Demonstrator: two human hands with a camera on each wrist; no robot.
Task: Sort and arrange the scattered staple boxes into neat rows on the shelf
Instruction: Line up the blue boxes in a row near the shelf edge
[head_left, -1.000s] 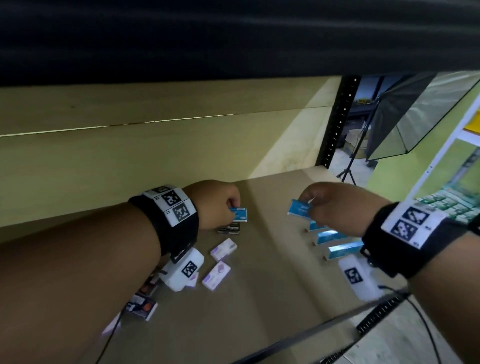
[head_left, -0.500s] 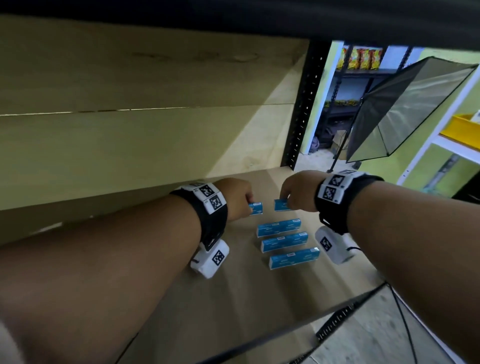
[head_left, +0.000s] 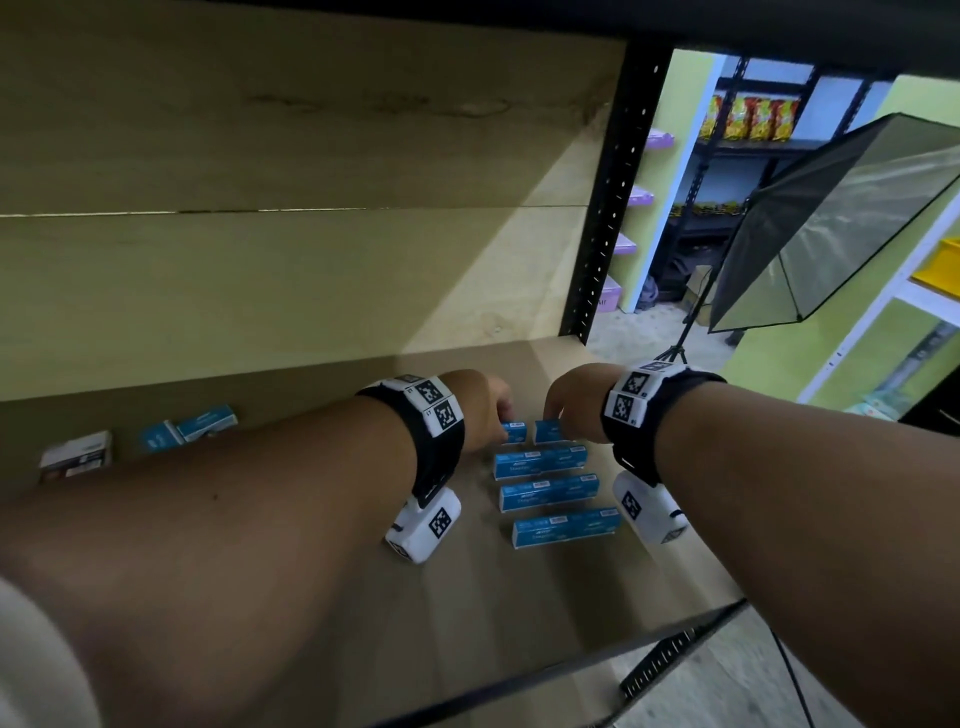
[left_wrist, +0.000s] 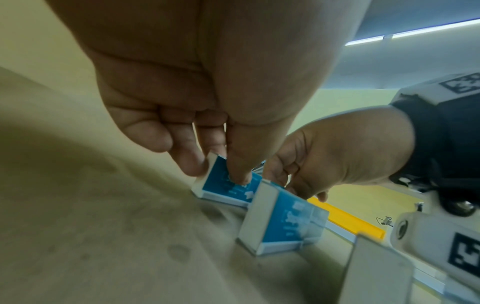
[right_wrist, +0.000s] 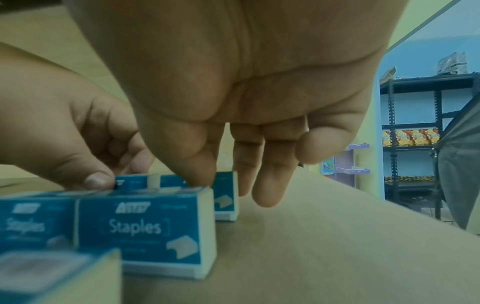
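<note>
On the brown shelf board (head_left: 467, 597), nearest you, three rows of blue staple boxes (head_left: 565, 528) are standing upright. Just behind them your left hand (head_left: 480, 408) is pinching one blue box (head_left: 514, 431) and your right hand (head_left: 571, 402) is pinching another (head_left: 546, 432). Further left, loose boxes (head_left: 205, 422) are lying by the back wall.

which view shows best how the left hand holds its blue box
The left wrist view: the left hand pinches the blue box, thumb on its front face and a finger behind. The head view shows only the box's top past the knuckles. The right wrist view shows its top edge behind nearer boxes.
</note>
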